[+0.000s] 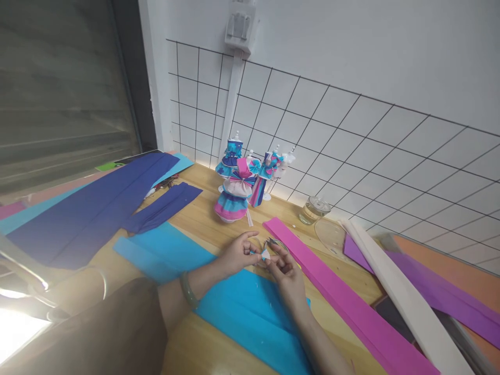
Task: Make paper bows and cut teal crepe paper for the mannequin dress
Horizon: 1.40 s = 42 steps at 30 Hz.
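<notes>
In the head view, the fingers of the left hand (236,254) and the right hand (289,273) pinch a small white-and-blue piece (265,254) between them, above the wooden surface (201,211). A blue sheet (238,307) lies below, a pink strip (324,277) beside the right hand, and small dresses (233,200) stand beyond.

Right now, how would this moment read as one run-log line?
left grip: pinching small white-blue piece; right grip: pinching same piece; blue sheet: beneath forearms; pink strip: on right; small dresses: farther back
</notes>
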Tool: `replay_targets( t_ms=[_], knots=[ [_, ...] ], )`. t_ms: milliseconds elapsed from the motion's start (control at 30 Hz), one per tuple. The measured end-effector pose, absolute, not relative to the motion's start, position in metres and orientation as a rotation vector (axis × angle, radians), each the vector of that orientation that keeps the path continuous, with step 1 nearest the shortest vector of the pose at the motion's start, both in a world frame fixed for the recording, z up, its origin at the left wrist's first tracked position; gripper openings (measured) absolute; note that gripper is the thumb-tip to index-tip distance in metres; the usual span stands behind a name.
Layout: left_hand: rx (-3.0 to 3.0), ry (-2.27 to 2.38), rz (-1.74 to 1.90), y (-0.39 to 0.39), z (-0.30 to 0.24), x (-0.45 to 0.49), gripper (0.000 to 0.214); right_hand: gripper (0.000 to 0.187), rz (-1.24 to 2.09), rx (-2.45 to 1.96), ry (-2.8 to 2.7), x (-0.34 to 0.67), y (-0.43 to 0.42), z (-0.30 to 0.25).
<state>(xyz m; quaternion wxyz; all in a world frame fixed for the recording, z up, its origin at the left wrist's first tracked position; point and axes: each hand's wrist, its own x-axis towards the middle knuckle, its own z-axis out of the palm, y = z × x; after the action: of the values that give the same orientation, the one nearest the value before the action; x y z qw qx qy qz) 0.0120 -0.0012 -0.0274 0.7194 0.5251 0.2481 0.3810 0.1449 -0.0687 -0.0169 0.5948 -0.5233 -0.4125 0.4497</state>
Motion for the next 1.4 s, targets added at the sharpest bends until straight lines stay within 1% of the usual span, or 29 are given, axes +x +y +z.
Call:
replay_targets(
  t_ms=[133, 367, 533, 667, 900, 1100, 1400],
  knots=[
    [1.179, 0.569, 0.836, -0.002, -0.027, 0.012, 0.068, 0.047, 1.004, -1.255, -0.961, 0.146, -0.068, -0.019],
    [1.185, 0.575, 0.858, 0.003, -0.031, 0.011, 0.068, 0.050, 1.086, -1.247, -0.936, 0.148, -0.067, -0.016],
    [1.178, 0.578, 0.831, 0.004, -0.034, 0.011, 0.071, 0.041, 1.074, -1.318, -0.879, 0.153, -0.068, -0.012],
    [1.187, 0.549, 0.786, 0.002, -0.038, 0.013, 0.073, 0.039, 1.091, -1.352, -0.875, 0.151, -0.069, -0.010],
    [1.199, 0.513, 0.754, 0.000, -0.034, 0.012, 0.073, 0.029, 1.135, -1.329, -0.941, 0.145, -0.068, -0.013],
    [1.075, 0.519, 0.745, -0.002, -0.023, 0.009, 0.065, 0.026, 1.138, -1.269, -0.872, 0.152, -0.066, -0.021],
    [0.945, 0.563, 0.799, 0.000, -0.019, 0.008, 0.057, 0.026, 1.118, -1.283, -0.808, 0.148, -0.068, -0.012]
  ],
)
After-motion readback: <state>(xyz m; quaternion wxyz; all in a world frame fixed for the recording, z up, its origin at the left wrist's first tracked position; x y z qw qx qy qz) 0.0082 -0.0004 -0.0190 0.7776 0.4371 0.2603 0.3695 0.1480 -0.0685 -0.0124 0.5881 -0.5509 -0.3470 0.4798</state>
